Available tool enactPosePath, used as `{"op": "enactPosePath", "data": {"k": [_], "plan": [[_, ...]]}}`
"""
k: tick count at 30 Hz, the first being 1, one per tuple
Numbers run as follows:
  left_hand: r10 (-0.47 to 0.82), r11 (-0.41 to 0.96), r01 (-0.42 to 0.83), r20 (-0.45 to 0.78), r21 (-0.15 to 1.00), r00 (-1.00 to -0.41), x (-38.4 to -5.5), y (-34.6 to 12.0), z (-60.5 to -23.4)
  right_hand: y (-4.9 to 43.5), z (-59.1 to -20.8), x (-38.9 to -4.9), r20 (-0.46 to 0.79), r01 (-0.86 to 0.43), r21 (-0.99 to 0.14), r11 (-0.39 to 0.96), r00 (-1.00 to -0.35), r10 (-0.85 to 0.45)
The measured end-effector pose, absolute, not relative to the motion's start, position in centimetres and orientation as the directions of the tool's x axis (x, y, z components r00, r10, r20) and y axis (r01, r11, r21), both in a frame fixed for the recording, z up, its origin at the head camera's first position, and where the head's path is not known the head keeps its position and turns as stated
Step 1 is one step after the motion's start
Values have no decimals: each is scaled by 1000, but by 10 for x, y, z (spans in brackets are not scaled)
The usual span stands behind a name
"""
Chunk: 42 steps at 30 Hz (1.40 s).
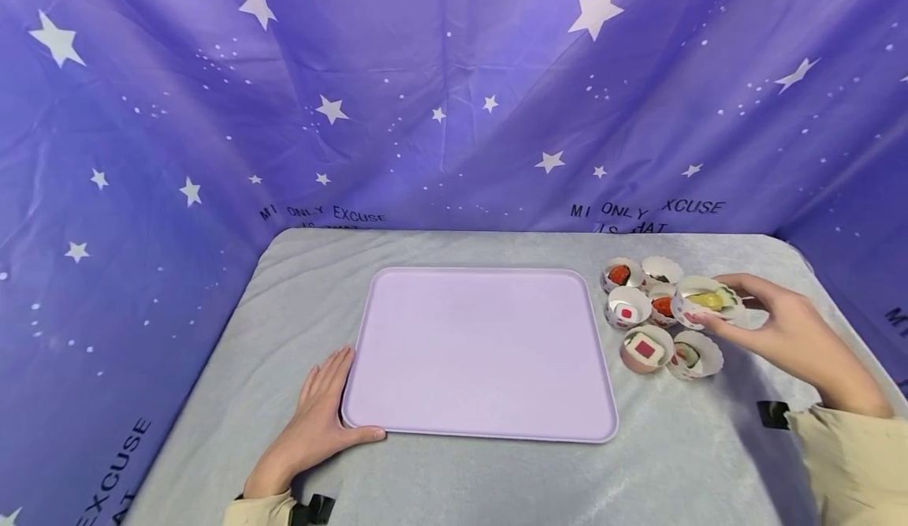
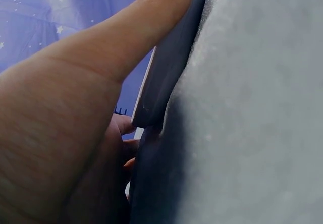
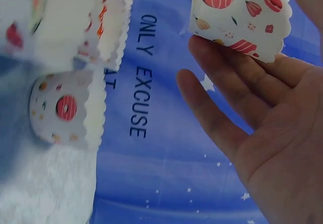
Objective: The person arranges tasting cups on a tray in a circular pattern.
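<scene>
In the head view my right hand (image 1: 787, 329) pinches a patterned paper baking cup (image 1: 686, 311), its thumb and fingers on opposite sides. Inside lies a piece of food with a yellow top (image 1: 707, 300). The right wrist view shows this cup (image 3: 242, 24) raised off the table, with donut prints on its wall. My left hand (image 1: 315, 415) lies against the near left corner of a lilac tray (image 1: 482, 352). Its fingers stretch along the left side and its thumb along the front edge.
Several more paper cups stand close together right of the tray, among them one with a white, red-centred piece (image 1: 645, 348) and one with an orange-red topping (image 1: 619, 275). A grey cloth (image 1: 496, 479) covers the table. Purple star-printed curtains (image 1: 440, 76) enclose it.
</scene>
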<state>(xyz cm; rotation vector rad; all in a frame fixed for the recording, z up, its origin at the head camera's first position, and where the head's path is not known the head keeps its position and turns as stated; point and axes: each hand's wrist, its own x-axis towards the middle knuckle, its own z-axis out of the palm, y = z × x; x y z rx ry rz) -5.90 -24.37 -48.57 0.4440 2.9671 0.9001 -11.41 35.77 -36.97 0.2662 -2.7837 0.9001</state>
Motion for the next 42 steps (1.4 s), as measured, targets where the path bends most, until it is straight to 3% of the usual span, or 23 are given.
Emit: {"op": "enactPosePath", "data": {"k": [21,42], "plan": [[272,797,277,91,537,-958,-57,-245,-484,277,-362,-139,235,-336,-611,717,-942,-241],[262,805,252,59,537,-963,-58,-244,-486,232,-373,-162,181,-381,-551,742,-923,-339]]}}
